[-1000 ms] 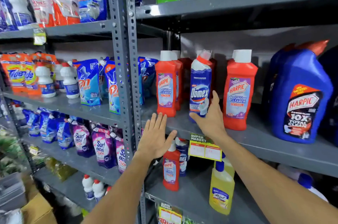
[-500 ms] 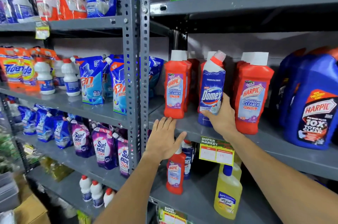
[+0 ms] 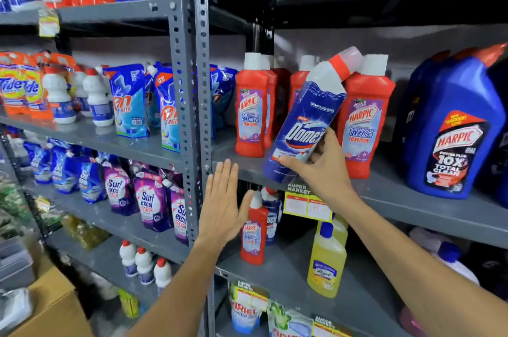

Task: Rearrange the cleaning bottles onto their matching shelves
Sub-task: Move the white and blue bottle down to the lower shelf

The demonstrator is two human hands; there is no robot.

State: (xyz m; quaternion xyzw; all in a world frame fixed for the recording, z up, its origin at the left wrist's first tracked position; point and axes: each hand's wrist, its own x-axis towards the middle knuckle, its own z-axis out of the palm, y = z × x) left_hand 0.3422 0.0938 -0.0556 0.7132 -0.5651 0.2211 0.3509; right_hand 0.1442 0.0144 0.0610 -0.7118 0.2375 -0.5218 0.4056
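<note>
While your right hand (image 3: 320, 171) is gripping the tilted Domex bottle (image 3: 305, 122) among red Harpic bottles (image 3: 251, 114), evidently misplaced, your left hand (image 3: 222, 204) is hovering flat, fingers released.

My right hand (image 3: 321, 169) grips, fingers curled, forearm running off toward five o'clock. My left hand (image 3: 222, 204) is flat, fingers together pointing at twelve.

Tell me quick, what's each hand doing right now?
Left hand: open, flat, holding nothing.
Right hand: closed on the tilted Domex bottle, gripping it near its base.
</note>
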